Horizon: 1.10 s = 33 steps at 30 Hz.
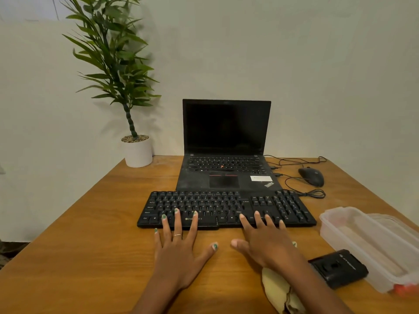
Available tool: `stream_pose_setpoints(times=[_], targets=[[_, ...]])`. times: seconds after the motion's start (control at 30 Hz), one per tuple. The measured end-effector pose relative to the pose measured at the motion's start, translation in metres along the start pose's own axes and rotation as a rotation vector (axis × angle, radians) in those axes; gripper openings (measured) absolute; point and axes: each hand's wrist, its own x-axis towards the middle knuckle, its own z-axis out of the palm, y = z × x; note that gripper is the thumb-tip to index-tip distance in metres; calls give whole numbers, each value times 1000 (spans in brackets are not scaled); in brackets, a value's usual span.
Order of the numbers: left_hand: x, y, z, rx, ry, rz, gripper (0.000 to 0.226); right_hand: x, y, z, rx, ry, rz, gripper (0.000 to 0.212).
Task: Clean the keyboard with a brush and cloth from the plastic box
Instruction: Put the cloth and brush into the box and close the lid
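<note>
A black keyboard (226, 207) lies across the middle of the wooden table (79, 245). My left hand (181, 248) is spread flat, its fingertips resting on the keyboard's bottom row near the space bar. My right hand (265, 241) is also flat with straight fingers, the tips touching the keys left of the arrow block. A yellowish cloth (278, 291) lies on the table under my right forearm, partly hidden by it. The clear plastic box (371, 243) stands at the right with its lid on; something orange shows at its near corner. I see no brush.
An open black laptop (226, 141) stands just behind the keyboard. A black mouse (311, 176) and looped cables lie to its right. A white potted plant (138, 150) occupies the back left corner. A small black device (339, 268) lies beside the box.
</note>
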Motion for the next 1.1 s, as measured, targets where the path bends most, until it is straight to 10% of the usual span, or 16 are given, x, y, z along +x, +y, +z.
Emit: stream_pose_setpoints(times=[0.43, 0.73, 1.1], targets=[[2, 3, 8, 3, 144, -19, 94, 0, 9, -7, 56, 9, -70, 74], [-4, 8, 6, -139, 486, 261, 57, -35, 34, -16, 411, 406, -120, 37], [-17, 43, 9, -284, 366, 346, 37, -48, 73, -4, 496, 489, -65, 24]])
